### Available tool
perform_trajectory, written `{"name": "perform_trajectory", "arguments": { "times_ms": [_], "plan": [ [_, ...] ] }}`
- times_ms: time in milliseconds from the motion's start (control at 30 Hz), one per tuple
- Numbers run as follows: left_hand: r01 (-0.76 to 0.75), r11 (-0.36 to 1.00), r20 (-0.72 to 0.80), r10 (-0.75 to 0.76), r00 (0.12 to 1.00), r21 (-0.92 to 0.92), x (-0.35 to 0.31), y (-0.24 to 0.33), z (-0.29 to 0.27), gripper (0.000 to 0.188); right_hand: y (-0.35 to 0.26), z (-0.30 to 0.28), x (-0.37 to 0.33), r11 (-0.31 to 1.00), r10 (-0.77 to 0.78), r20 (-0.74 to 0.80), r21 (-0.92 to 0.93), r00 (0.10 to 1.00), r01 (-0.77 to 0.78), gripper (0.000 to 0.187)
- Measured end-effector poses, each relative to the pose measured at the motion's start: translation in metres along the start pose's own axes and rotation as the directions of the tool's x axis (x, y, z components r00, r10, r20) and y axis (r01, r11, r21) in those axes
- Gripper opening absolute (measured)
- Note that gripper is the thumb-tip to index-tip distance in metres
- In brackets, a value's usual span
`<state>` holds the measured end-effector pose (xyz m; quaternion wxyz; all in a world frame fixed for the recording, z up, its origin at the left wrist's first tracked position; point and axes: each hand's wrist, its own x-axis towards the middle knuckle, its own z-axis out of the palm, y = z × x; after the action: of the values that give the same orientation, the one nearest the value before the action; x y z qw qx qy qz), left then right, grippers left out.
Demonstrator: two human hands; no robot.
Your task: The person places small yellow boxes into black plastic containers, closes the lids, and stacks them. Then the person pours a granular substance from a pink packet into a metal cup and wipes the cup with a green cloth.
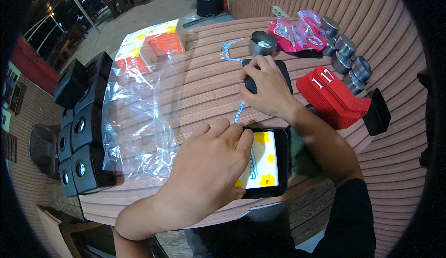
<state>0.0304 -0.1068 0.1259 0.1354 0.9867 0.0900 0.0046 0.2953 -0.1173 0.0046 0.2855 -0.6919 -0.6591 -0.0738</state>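
Note:
My left hand (209, 163) lies with curled fingers over the left side of a white tissue pack (265, 165) with yellow flowers. The pack sits inside an open black box (284, 165) at the table's near edge. Farther off, my right hand (269, 84) grips a black lid-like piece (284, 72) with rounded corners from above, and its underside is hidden. Between the hands lies a blue-and-white striped strip (239, 112). More such strips (226, 48) lie beyond the right hand, beside a round metal tin (263, 43).
Closed black tissue boxes (87, 125) are stacked at the left. A clear plastic bag (139, 118) spreads beside them, below orange-and-white tissue packs (162, 39). On the right stand red number signs (330, 97), a black block (377, 113), several metal tins (346, 46) and a pink packet (302, 32).

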Motion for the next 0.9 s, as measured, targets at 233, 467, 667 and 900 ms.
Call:
{"name": "perform_trajectory", "arguments": {
  "times_ms": [233,467,667,900],
  "plan": [
    [-0.013,0.996,-0.058,0.018,0.998,0.084,0.012,-0.012,0.007,0.086,-0.003,-0.001,0.004,0.963,-0.227,-0.132,0.116,0.965,0.243,0.019],
    [0.209,0.942,0.011,-0.220,0.975,0.263,0.007,0.006,0.005,0.085,-0.004,-0.013,0.000,0.054,-0.315,0.354,0.933,0.880,-0.356,0.047],
    [0.108,0.982,-0.034,-0.104,0.994,0.154,0.008,-0.013,0.003,0.091,-0.007,-0.011,-0.006,0.226,-0.414,0.457,0.889,0.787,-0.398,0.077],
    [0.026,0.998,-0.042,-0.024,0.999,0.058,0.004,-0.033,-0.006,0.092,-0.014,-0.012,-0.006,0.304,-0.354,0.582,0.812,0.732,-0.498,0.076]
  ]
}}
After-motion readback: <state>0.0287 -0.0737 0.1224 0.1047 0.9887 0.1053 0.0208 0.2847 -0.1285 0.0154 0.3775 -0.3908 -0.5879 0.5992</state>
